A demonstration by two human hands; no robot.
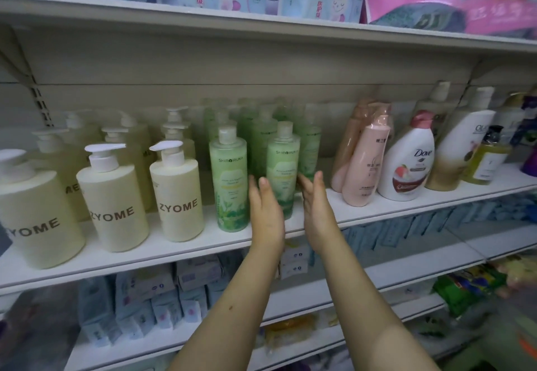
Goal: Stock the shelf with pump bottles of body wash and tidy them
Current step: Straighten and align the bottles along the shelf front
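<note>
Upright, the pale-green flat-capped bottle (283, 161) looks translucent.

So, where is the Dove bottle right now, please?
Head view: the Dove bottle stands on the middle shelf, right of centre, between a pink bottle and a white-and-gold bottle.

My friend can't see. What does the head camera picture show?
A left hand and right hand, fingers straight, flank a green bottle on a white shelf. Cream ZYOME pump bottles stand to its left, a pink bottle and Dove bottle to its right.
</note>
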